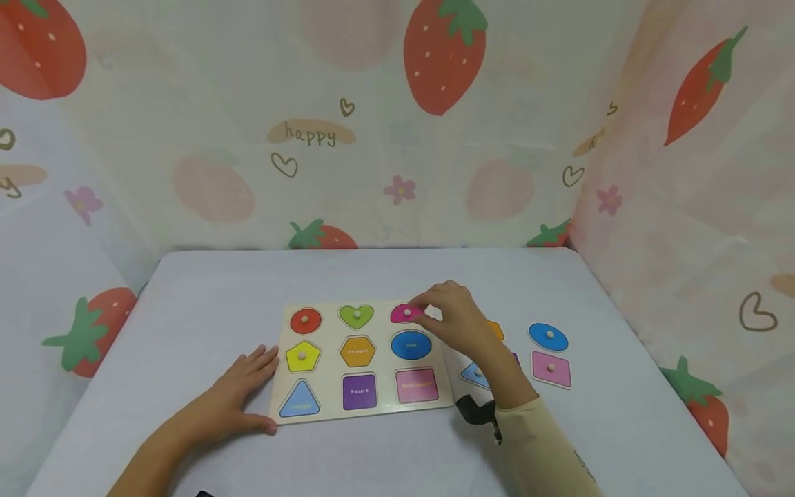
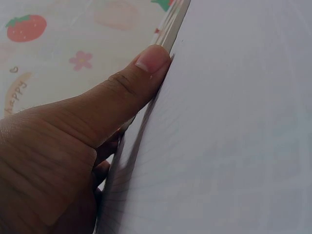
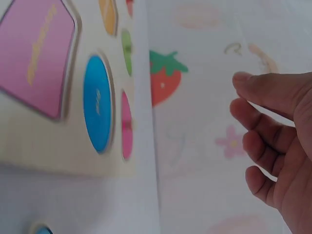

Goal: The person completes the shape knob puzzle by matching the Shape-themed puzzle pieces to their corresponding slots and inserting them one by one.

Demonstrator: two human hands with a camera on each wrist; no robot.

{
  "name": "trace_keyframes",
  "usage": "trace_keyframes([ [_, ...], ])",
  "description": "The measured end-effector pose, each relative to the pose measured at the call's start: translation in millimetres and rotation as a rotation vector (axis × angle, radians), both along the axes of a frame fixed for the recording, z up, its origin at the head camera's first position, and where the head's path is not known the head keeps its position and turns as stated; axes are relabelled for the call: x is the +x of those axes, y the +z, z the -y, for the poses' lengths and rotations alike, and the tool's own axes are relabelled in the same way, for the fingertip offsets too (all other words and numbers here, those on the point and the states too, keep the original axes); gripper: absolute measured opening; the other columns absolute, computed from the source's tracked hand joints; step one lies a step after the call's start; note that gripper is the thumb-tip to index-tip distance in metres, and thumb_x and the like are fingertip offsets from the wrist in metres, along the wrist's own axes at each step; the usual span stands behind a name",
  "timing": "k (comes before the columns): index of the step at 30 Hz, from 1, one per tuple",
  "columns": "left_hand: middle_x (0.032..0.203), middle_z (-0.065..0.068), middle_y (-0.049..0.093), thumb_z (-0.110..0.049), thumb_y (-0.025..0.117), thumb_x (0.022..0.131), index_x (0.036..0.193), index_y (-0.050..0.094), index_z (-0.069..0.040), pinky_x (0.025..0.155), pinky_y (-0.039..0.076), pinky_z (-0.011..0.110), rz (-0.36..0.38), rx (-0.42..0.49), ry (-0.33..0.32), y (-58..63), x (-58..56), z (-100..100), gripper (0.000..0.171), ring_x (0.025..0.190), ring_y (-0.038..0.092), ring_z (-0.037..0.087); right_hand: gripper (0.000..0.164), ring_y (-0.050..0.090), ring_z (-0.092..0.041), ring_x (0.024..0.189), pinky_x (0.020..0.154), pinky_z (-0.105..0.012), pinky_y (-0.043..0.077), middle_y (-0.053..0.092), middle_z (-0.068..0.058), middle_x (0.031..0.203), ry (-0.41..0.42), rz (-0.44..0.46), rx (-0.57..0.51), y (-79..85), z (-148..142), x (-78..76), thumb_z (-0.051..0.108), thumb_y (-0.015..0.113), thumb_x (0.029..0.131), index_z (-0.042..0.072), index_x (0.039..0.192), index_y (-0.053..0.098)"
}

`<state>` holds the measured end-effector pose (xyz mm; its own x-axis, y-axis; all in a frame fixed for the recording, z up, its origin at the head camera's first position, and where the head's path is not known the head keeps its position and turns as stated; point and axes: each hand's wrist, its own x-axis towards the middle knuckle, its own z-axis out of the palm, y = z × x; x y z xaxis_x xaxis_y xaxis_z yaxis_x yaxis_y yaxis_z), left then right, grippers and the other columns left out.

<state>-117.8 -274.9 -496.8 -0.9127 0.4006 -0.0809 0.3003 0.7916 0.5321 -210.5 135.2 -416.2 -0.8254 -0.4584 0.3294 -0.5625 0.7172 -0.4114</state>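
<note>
A wooden shape puzzle board (image 1: 331, 393) lies on the table. My left hand (image 1: 242, 390) rests along its left edge, fingers straight, the thumb (image 2: 152, 63) touching the near corner. My right hand (image 1: 456, 314) hovers at the far right corner, beside the magenta semicircle piece (image 1: 399, 316), which sits in its recess. In the right wrist view the right fingers (image 3: 263, 146) are loosely curled with nothing between them. A red circle (image 1: 298, 324), green heart (image 1: 349, 319) and yellow pentagon (image 1: 308, 362) with knobs also sit in the board. The hexagon, oval, triangle, square and rectangle recesses show printed bottoms.
Right of the board lie a blue oval piece (image 1: 543, 339), a pink rectangle piece (image 1: 559, 376), a blue triangle piece (image 1: 470, 376) and an orange hexagon piece (image 1: 495, 329). The right forearm partly covers some, including a purple piece. Strawberry-patterned curtains (image 1: 385, 152) border the white table (image 1: 385, 455).
</note>
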Motion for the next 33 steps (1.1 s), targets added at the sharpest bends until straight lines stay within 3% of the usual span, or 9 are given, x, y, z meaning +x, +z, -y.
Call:
trace_keyframes([
  [3,0.169,0.007,0.027,-0.072,0.082,0.064,0.159,0.038,-0.007,0.129,0.008,0.056,-0.002,0.014,-0.006,-2.0,0.1,0.7,0.123,0.158,0.012,0.037,0.022,0.058,-0.021,0.104,0.091,-0.044,0.05,0.074,0.001,0.098,-0.019,-0.004,-0.006,2.7,-17.9,-4.0,0.016,0.08,0.091,0.017,0.113,0.078],
  [10,0.169,0.007,0.027,-0.073,0.081,0.064,0.159,0.037,-0.006,0.129,-0.006,0.029,-0.014,0.036,-0.024,-6.7,0.5,2.4,0.124,0.158,0.013,0.037,0.025,0.057,-0.027,0.105,0.089,-0.044,0.049,0.073,-0.002,0.1,-0.078,0.055,-0.005,1.8,-53.3,-17.9,0.017,0.078,0.092,0.015,0.116,0.076],
  [19,0.169,0.007,0.027,-0.073,0.081,0.064,0.159,0.036,-0.007,0.129,-0.005,0.031,-0.01,0.026,-0.015,-5.5,1.0,4.4,0.124,0.158,0.012,0.037,0.032,0.055,-0.027,0.103,0.091,-0.043,0.05,0.07,-0.002,0.099,-0.196,0.328,-0.007,-12.3,-95.1,-32.6,0.022,0.076,0.093,0.01,0.123,0.074],
  [25,0.169,0.007,0.027,-0.075,0.08,0.063,0.159,0.037,-0.008,0.131,-0.001,0.039,-0.013,0.008,-0.008,-5.5,1.1,5.8,0.124,0.158,0.013,0.037,0.027,0.053,-0.025,0.094,0.076,-0.034,0.049,0.067,-0.004,0.096,-0.217,0.44,-0.027,-26.6,-117.1,-35.7,0.022,0.075,0.093,0.009,0.117,0.074],
  [32,0.17,0.005,0.026,-0.073,0.083,0.061,0.159,0.036,-0.009,0.126,-0.01,0.024,0.008,0.008,0.006,-8.1,-0.4,3.1,0.126,0.159,0.011,0.034,0.021,0.057,-0.022,0.092,0.08,-0.032,0.051,0.069,-0.005,0.1,-0.218,0.524,-0.034,-39.1,-134.5,-38.4,0.023,0.078,0.092,0.01,0.109,0.076],
  [33,0.17,0.006,0.026,-0.073,0.082,0.062,0.159,0.036,-0.008,0.127,-0.009,0.026,0.005,0.011,0.002,-7.9,-0.6,2.9,0.126,0.159,0.011,0.035,0.021,0.058,-0.021,0.092,0.081,-0.032,0.051,0.069,-0.004,0.1,-0.219,0.538,-0.036,-40.7,-135.9,-38.5,0.024,0.078,0.091,0.011,0.107,0.076],
])
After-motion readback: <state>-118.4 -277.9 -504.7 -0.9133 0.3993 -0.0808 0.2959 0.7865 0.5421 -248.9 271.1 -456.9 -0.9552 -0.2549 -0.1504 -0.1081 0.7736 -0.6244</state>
